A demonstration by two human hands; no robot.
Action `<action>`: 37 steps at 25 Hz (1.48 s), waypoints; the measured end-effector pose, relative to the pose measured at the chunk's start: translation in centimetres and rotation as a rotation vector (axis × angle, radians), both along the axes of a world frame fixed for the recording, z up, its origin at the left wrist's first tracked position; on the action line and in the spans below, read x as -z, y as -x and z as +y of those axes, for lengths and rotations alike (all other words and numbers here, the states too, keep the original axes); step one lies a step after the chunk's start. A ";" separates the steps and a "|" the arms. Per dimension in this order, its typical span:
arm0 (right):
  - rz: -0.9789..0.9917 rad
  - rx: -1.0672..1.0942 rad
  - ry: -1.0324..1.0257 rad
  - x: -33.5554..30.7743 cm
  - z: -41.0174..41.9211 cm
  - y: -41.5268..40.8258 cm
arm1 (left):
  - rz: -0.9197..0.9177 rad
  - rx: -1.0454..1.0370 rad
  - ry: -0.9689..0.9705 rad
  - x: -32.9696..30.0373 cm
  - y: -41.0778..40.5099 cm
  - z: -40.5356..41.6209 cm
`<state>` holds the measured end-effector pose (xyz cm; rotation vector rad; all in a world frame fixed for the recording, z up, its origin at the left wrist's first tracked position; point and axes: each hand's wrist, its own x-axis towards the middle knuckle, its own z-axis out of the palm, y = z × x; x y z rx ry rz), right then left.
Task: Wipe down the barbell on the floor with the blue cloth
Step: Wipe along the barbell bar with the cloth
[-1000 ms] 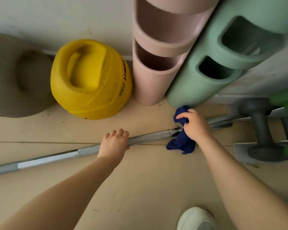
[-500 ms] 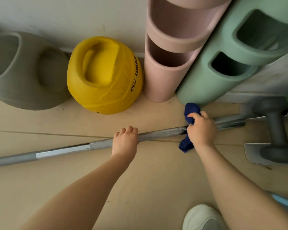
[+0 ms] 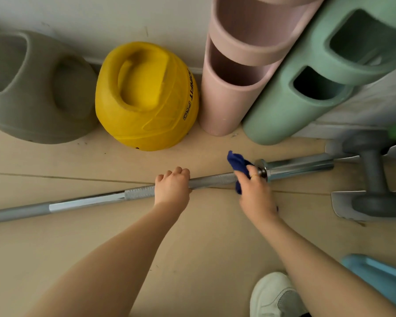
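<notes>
A long silver barbell (image 3: 87,201) lies across the tan floor, running from the left edge up to a chrome sleeve at the right. My left hand (image 3: 172,189) grips its knurled middle part with the fingers curled over the top. My right hand (image 3: 256,193) holds the dark blue cloth (image 3: 238,165) wrapped round the shaft, just left of the collar where the sleeve begins. One end of the cloth sticks up above my fingers, another hangs below the bar.
Against the wall stand a grey kettlebell (image 3: 32,92), a yellow kettlebell (image 3: 146,99), a pink foam cylinder (image 3: 236,72) and a green one (image 3: 306,88). Grey dumbbells on a rack (image 3: 373,179) sit at the right. A white shoe (image 3: 274,296) and a light blue object (image 3: 380,277) lie near me.
My right hand has slid the cloth left along the shaft, uncovering the collar and chrome sleeve. My left hand keeps its grip on the bar.
</notes>
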<state>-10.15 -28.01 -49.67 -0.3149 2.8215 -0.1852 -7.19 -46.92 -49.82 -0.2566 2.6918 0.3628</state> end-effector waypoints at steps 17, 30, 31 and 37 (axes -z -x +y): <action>-0.027 -0.208 0.086 0.3 -3.5 -1.3 | -0.055 0.004 0.012 -0.3 1.8 -0.8; -0.095 0.148 -0.074 -0.7 -4.6 0.9 | 0.021 0.043 -0.241 -1.3 -1.6 -8.4; -0.106 0.159 -0.102 -0.9 -5.9 0.2 | 0.006 -0.010 -0.237 -1.4 -2.3 -9.9; -0.222 -0.367 0.075 -1.4 -15.2 -5.5 | -0.016 -0.086 -0.079 -1.5 -6.1 -12.7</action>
